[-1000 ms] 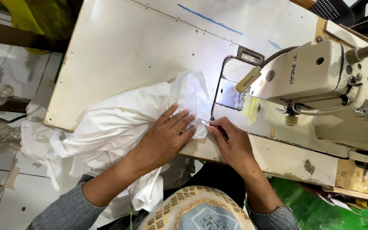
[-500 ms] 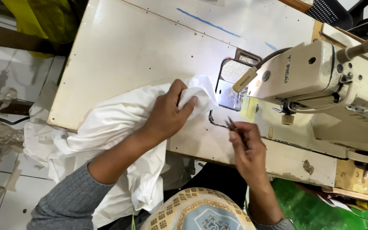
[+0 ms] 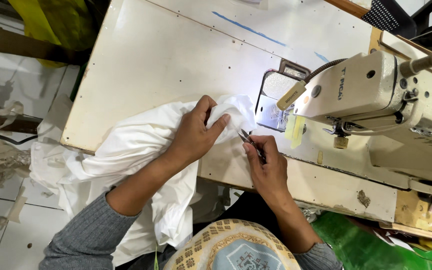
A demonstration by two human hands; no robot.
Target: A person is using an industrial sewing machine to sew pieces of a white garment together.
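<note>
A white fabric piece (image 3: 126, 145) lies bunched on the cream sewing table (image 3: 176, 55) and hangs over its near edge. My left hand (image 3: 193, 132) grips the cloth's bunched top end, fingers curled into the folds. My right hand (image 3: 266, 162) holds small metal thread snips (image 3: 248, 139), their tips pointing at the cloth edge just left of the needle plate (image 3: 271, 107). The cream sewing machine (image 3: 386, 105) stands to the right, its head lit over the plate.
A blue chalk line (image 3: 248, 27) crosses the tabletop at the back. Scraps of cloth (image 3: 1, 160) lie on the tiled floor at the left. Green material (image 3: 366, 240) shows under the table at the lower right.
My left hand slid up the cloth toward the needle plate and gathered it. My right hand pulled off the fabric and now holds the snips beside it.
</note>
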